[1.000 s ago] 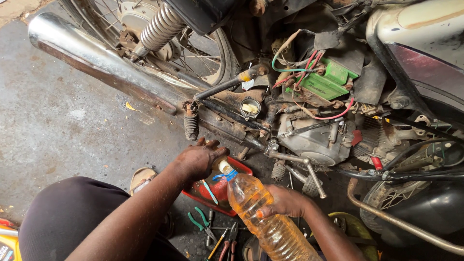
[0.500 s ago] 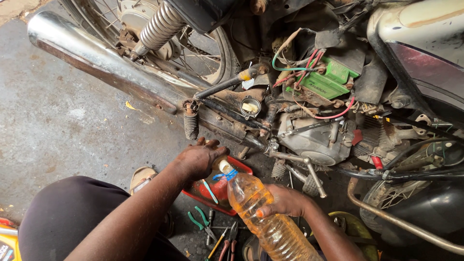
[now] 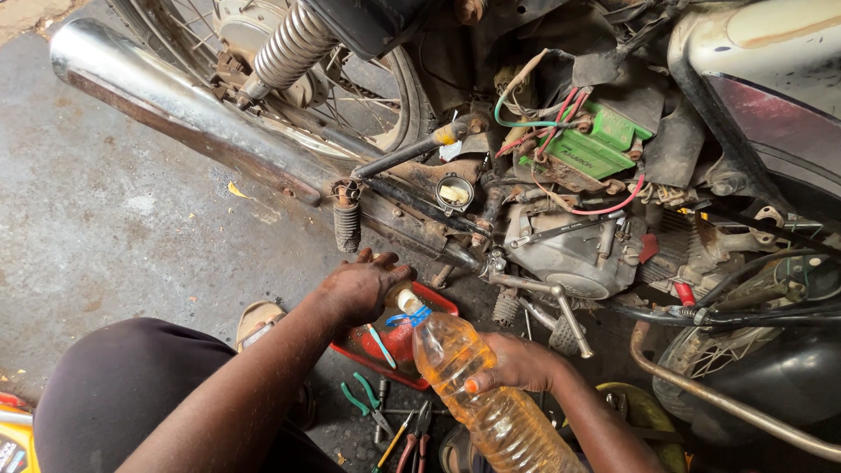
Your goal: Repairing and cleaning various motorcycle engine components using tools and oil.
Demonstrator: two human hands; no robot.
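My right hand [image 3: 519, 363] grips a clear plastic bottle [image 3: 477, 394] of amber liquid around its middle and holds it tilted, neck toward the upper left. The neck has a blue ring [image 3: 413, 317] and a pale cap [image 3: 407, 300]. My left hand [image 3: 361, 285] curls over that cap, fingers closed against it. Both hands hover above a red tray [image 3: 357, 349] on the ground beside a motorcycle engine [image 3: 569, 254].
Green-handled pliers [image 3: 359, 398] and red-handled pliers [image 3: 416, 440] lie by the tray. A chrome exhaust pipe [image 3: 175, 105], the rear wheel's shock spring [image 3: 289, 44], a green battery [image 3: 587, 151] with loose wires and a foot peg [image 3: 347, 223] crowd the far side. A sandal [image 3: 256, 317] rests on the concrete.
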